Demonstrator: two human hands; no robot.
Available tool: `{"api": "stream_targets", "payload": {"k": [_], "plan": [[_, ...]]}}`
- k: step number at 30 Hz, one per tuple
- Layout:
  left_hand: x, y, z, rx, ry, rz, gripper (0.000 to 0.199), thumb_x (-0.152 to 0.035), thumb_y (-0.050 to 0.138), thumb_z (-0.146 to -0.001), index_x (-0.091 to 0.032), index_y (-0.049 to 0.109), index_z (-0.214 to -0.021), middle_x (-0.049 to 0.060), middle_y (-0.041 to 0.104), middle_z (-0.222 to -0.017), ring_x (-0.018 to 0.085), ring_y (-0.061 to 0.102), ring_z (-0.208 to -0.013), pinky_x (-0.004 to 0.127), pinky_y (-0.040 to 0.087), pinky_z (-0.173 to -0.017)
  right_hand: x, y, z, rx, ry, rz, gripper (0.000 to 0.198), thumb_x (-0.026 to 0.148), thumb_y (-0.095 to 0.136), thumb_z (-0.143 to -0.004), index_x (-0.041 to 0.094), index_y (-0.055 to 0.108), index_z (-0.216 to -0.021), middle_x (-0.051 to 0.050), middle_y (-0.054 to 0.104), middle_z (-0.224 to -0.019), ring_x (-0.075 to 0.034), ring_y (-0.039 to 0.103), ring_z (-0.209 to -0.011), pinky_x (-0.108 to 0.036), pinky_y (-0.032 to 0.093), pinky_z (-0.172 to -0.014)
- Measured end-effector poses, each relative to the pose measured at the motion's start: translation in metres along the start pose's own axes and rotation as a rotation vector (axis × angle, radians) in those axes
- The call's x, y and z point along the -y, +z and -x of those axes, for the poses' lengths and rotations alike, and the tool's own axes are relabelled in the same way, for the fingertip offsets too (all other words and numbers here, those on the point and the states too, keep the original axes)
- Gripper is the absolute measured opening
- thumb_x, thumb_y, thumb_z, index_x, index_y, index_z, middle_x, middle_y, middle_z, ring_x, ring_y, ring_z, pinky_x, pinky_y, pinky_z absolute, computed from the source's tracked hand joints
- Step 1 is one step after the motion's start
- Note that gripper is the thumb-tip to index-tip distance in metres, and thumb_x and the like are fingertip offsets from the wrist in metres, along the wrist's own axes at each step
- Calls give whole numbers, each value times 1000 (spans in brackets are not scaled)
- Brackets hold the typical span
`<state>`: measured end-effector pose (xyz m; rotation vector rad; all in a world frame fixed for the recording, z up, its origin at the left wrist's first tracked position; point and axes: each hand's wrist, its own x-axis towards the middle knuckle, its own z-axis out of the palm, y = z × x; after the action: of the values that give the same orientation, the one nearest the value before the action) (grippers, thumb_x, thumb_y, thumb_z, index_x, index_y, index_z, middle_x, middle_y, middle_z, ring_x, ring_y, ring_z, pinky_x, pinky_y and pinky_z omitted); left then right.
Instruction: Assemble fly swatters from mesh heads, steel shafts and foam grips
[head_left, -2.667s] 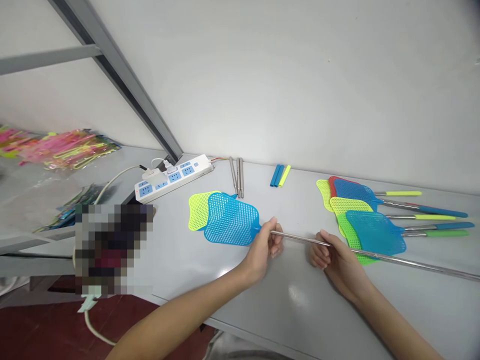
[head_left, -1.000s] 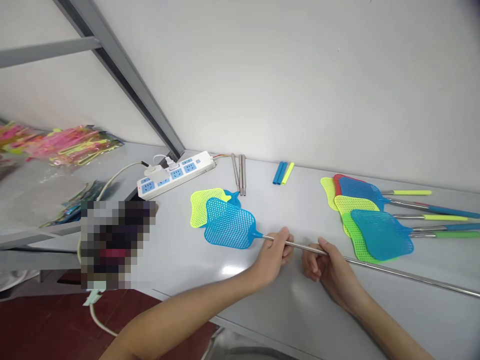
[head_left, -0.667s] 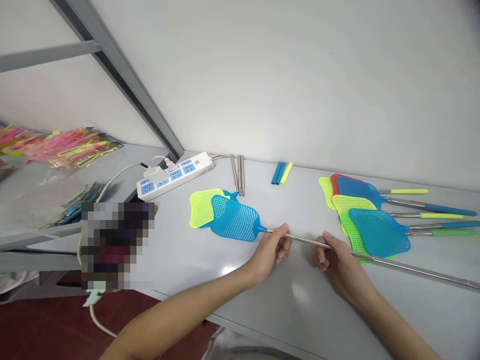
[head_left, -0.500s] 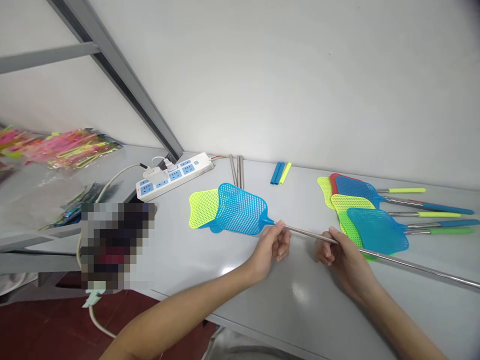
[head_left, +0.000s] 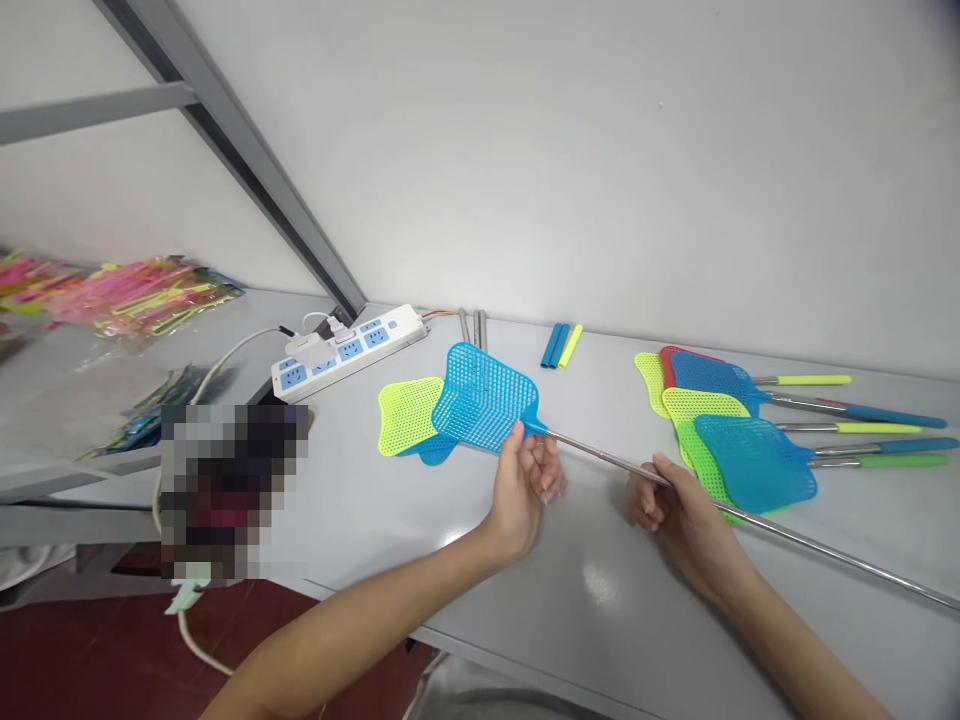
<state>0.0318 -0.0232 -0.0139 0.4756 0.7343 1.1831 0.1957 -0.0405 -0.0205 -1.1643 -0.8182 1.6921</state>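
Observation:
A blue fly swatter (head_left: 487,398) slants over the table, its long metal rod running past the right edge of the view. My left hand (head_left: 525,480) has its thumb on the lower right of the mesh head, by the neck, with the other fingers curled below. Farther along, my right hand (head_left: 679,505) pinches the rod between thumb and bent fingers. Partly under the raised head lie a yellow swatter head (head_left: 405,415) and another blue head (head_left: 436,450).
Finished-looking swatters (head_left: 757,465) lie overlapped at right. Blue and yellow sleeves (head_left: 561,346) and metal rods (head_left: 480,328) lie near the wall. At left are a power strip (head_left: 352,352), a frame post (head_left: 262,160) and bagged colourful pieces (head_left: 150,295).
The blue swatter's head has risen and tilted up, while its rod's right end sits lower. My left thumb has shifted left from the rod onto the head; my right hand has barely moved.

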Motion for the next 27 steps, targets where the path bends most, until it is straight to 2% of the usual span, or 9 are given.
{"api": "stream_targets", "payload": {"k": [8,15,20,27], "plan": [[-3,-1,0,-88,116,29,36,-44,35,-82,-16,50,-65,-7,29,-42,6,28,-37,21,31,-49,0,-1,-1,-19,3,-16,46,43,37,-83,17,47,-47,2,30,-45,-11,30,-45,-28,22,-48],[-14,2,-3,-154,132,-135,32,-41,42,-80,-17,45,-59,-7,30,-43,5,26,-39,22,34,-50,3,-3,-1,-37,-13,-15,45,41,37,-84,18,47,-47,3,30,-44,-11,30,-44,-28,22,-48],[-15,0,-6,-139,178,-334,37,-45,43,-81,-17,42,-57,-7,30,-44,6,27,-40,21,30,-46,3,-4,-3,-37,0,-10,46,40,35,-85,17,47,-47,2,32,-45,-11,31,-43,-28,22,-48],[-11,-4,-8,-44,123,-452,37,-46,40,-82,-17,38,-60,-7,30,-45,5,25,-39,19,22,-40,4,-6,-4,-40,-12,-54,46,38,34,-85,17,49,-47,2,31,-44,-11,32,-43,-28,22,-46]]}}
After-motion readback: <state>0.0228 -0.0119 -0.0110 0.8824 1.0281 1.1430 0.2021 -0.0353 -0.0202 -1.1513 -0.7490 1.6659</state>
